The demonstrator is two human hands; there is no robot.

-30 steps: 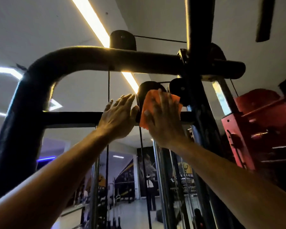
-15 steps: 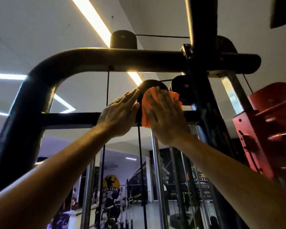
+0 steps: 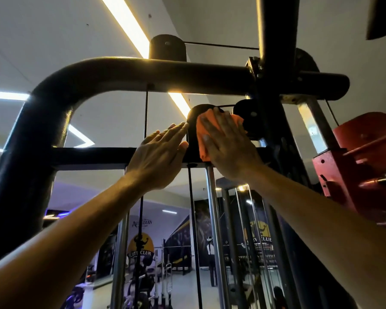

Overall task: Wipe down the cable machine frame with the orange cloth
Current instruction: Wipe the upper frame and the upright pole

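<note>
Both hands have edged rightward: right hand (image 3: 228,146) presses the soft, limp orange cloth (image 3: 206,130) flat-palmed onto the pulley housing (image 3: 193,130), left hand (image 3: 159,155) flat beside it

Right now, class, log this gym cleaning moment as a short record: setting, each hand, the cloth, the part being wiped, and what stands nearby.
setting: gym, seen looking up at a black cable machine frame
right hand: flat, fingers straight, pressing the orange cloth against a black pulley housing
left hand: flat, fingers straight, resting on the horizontal crossbar beside the housing
orange cloth: mostly covered by the right hand
nearby: second pulley to the right; red machine part at the far right; steel guide rods below
</note>
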